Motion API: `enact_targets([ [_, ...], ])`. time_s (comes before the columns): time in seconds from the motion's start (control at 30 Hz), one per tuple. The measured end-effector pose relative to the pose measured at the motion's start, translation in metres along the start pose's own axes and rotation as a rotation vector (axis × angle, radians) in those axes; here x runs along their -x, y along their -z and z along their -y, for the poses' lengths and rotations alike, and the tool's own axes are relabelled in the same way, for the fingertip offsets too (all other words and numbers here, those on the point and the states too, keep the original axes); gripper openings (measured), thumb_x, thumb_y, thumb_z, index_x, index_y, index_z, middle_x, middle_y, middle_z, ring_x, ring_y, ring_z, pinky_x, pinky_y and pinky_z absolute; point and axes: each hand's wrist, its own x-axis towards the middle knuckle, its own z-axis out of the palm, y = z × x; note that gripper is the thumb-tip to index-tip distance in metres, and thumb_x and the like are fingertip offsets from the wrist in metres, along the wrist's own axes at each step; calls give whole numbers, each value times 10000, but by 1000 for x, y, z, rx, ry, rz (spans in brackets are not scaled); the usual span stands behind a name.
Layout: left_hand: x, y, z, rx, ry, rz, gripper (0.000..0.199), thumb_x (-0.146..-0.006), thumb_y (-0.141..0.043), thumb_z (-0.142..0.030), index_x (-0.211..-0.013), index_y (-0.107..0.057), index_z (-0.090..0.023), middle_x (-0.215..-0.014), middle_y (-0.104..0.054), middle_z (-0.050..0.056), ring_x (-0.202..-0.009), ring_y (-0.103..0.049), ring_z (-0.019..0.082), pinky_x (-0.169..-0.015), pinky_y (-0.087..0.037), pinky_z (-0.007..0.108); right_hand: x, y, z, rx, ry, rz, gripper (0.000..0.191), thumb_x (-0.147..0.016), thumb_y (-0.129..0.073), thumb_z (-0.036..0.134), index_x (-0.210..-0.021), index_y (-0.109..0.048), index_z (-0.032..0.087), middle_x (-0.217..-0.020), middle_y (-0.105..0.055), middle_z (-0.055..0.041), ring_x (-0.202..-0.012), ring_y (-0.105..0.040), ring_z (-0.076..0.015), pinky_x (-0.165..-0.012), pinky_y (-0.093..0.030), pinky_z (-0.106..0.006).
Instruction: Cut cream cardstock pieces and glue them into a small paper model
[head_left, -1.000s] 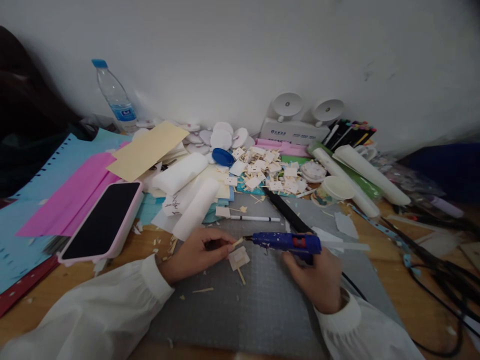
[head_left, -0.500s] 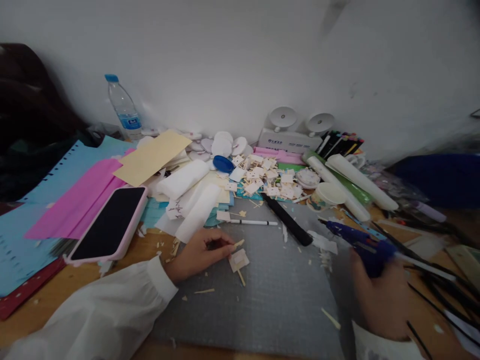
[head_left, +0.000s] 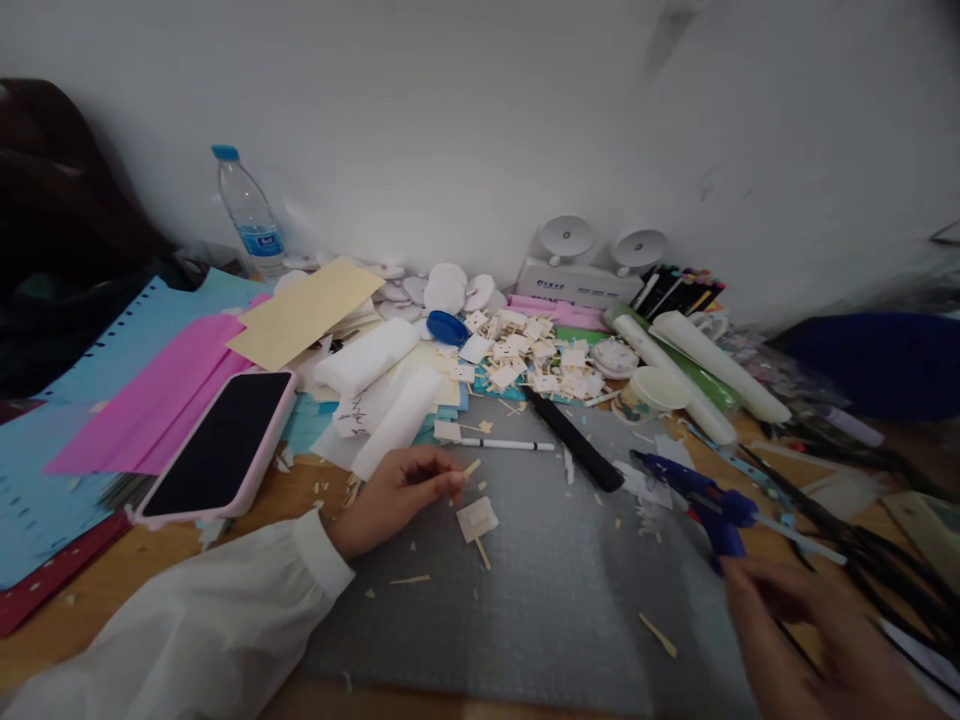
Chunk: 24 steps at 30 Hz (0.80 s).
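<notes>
My left hand [head_left: 405, 497] pinches a short pale wooden stick [head_left: 471, 469] between thumb and fingertips. Just below it, a small square of white card [head_left: 478, 520] lies on the grey cutting mat [head_left: 547, 620], with a smaller square on it and a stick jutting from its lower edge. On the right lies a blue glue gun [head_left: 697, 492], its nozzle pointing left and a glue stick out of its back. My right hand [head_left: 810, 625] is below the gun's handle, fingers parted and holding nothing I can see; a fingertip is close to the handle's end.
A heap of card pieces with sticks [head_left: 525, 350] lies behind the mat. A black-handled tool [head_left: 574, 440] and a white pen [head_left: 510, 444] rest on the mat. A phone [head_left: 221, 445] lies left, a paper cup [head_left: 652, 392] right. Dark cables [head_left: 885, 560] run along the right side.
My right hand has let go of the glue gun and drawn back toward the lower right. My left hand, with the stick, has lifted slightly away from the card.
</notes>
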Motion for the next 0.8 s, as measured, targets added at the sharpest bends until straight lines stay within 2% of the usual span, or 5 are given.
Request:
enact_targets([
  [0.1, 3, -2, -2, 182, 12, -11, 301, -847, -608, -404, -706, -582, -139, -641, -586, -11, -593, -482, 94, -579, -380, 210, 1, -22, 38, -333, 109, 316, 97, -831, -568, 332, -838, -654, 287, -768, -672, -8, -672, -633, -189, -583, -504, -290],
  [0.2, 7, -4, -1, 334, 32, 6, 331, -823, -636, -444, -708, -574, -139, -599, -575, -20, -546, -461, 81, -542, -369, 197, -5, -59, 67, -640, 118, 521, 130, -848, -583, 293, -921, -688, 267, -852, -691, -22, -784, -646, -173, -640, -523, -255],
  [0.43, 7, -6, 2, 279, 65, 106, 427, -763, -657, -545, -675, -572, -136, -554, -565, -16, -510, -469, 87, -508, -345, 202, -8, -117, 96, -1243, -249, 958, 211, -815, -643, 366, -974, -652, 228, -837, -682, -22, -735, -642, -156, -650, -520, -286],
  [0.63, 5, -5, 2, 120, 32, 129, 371, -845, -580, -481, -713, -615, -136, -589, -587, -5, -541, -494, 100, -530, -367, 212, -3, -130, 91, -1368, -359, 930, 153, -791, -675, 360, -844, -610, 232, -799, -612, 25, -690, -611, -130, -626, -493, -267],
  [0.8, 6, -9, 2, -358, -104, -30, 289, -935, -469, -343, -839, -656, -145, -804, -632, 46, -766, -567, 161, -711, -440, 276, -14, -125, 71, -1283, -338, 848, 164, -836, -629, 356, -795, -602, 199, -864, -617, 1, -678, -547, -90, -647, -453, -226],
])
